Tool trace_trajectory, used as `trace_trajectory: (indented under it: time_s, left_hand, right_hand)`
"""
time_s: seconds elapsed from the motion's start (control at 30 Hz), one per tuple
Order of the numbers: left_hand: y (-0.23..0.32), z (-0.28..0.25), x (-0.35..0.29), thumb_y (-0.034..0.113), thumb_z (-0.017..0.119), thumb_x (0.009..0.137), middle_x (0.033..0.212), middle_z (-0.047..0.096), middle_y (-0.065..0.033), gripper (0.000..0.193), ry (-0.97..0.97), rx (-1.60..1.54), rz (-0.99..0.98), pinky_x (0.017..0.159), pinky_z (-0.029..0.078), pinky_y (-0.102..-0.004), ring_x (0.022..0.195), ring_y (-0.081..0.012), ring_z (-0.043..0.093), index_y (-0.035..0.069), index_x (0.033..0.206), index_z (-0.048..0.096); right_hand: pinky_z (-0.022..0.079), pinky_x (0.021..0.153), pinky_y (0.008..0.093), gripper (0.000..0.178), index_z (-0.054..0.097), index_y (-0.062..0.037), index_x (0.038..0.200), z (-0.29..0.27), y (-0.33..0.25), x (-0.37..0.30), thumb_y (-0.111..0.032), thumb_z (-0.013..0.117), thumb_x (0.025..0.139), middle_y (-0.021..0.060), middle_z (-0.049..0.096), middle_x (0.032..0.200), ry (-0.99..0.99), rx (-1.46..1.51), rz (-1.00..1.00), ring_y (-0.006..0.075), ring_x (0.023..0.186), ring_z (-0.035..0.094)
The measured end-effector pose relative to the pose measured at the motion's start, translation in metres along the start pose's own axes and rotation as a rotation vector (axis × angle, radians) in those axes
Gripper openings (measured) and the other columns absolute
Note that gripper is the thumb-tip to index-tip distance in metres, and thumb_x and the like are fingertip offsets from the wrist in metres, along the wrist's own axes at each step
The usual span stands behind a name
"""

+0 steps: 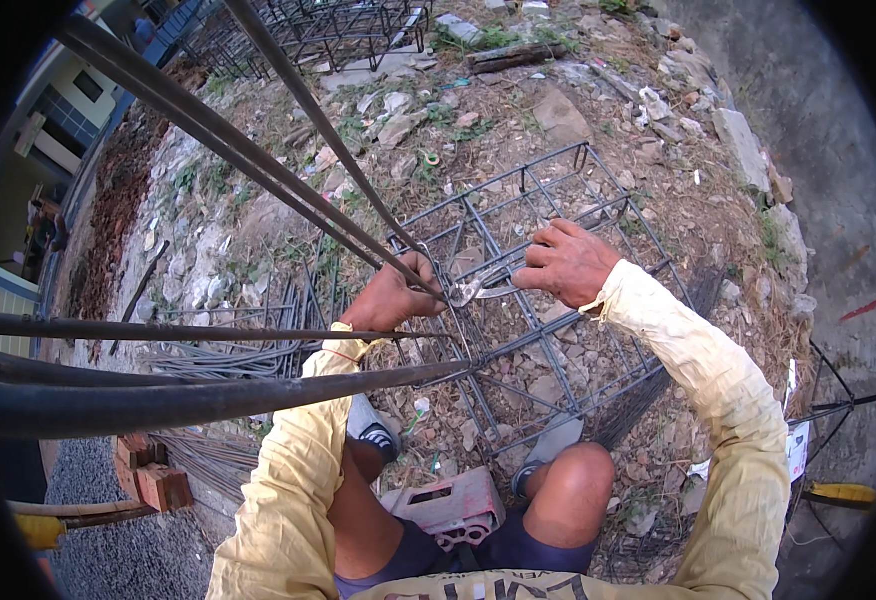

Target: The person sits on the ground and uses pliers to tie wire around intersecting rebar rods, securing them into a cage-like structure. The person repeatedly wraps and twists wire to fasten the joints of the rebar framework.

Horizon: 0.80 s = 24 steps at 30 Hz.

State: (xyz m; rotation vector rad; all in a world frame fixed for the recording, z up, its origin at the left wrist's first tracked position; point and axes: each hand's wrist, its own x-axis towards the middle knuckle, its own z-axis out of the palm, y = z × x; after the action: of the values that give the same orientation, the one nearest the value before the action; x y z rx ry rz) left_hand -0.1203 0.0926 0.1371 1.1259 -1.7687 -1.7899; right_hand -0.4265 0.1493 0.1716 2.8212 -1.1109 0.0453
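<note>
In my right hand (pixel 570 264) are the handles of metal pincers (pixel 488 290), its fingers closed around them. The jaws sit at a corner where a thin square steel stirrup (pixel 458 325) meets a bar. My left hand (pixel 394 294) is closed around the same corner, gripping the stirrup beside a long steel bar (pixel 323 120). Any tie wire between its fingers is too small to make out. Several long bars run from the stirrup toward the left edge. Beyond it, a rebar cage (pixel 548 335) of crossed rods lies over the rubble in front of my knees.
Under me is a pinkish plastic stool (pixel 448 505). Bundled rods (pixel 248 345) and red bricks (pixel 150 470) lie left, near grey gravel (pixel 108 540). More rebar cages (pixel 308 35) stand at the far left. A concrete strip (pixel 808 130) borders the right side. A person (pixel 46 225) is far left.
</note>
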Motion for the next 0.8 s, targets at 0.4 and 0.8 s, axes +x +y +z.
trace_trajectory:
  time_s: [0.4,0.8]
  left_hand:
    - [-0.009,-0.002,0.002,-0.007,0.074,0.071,0.086,0.061,-0.0051,0.035,0.005,-0.030,0.023,0.075,0.053,-0.0311,0.084,-0.0163,0.063,0.008,0.087,0.046]
    - [-0.001,0.006,-0.003,0.002,0.076,0.079,0.097,0.066,-0.0026,0.034,-0.076,0.124,0.027,0.082,0.050,-0.0273,0.088,-0.0112,0.062,-0.001,0.111,0.063]
  right_hand:
    - [0.056,0.074,0.0474,0.019,0.064,-0.0061,0.102,-0.036,-0.024,0.014,-0.018,0.058,0.088,0.0178,0.067,0.096,-0.270,0.093,0.361,0.0361,0.087,0.069]
    - [0.056,0.070,0.0484,0.050,0.064,0.0040,0.097,-0.039,-0.036,-0.013,-0.046,0.063,0.091,0.0183,0.067,0.073,-0.519,0.720,0.508,0.0346,0.070,0.068]
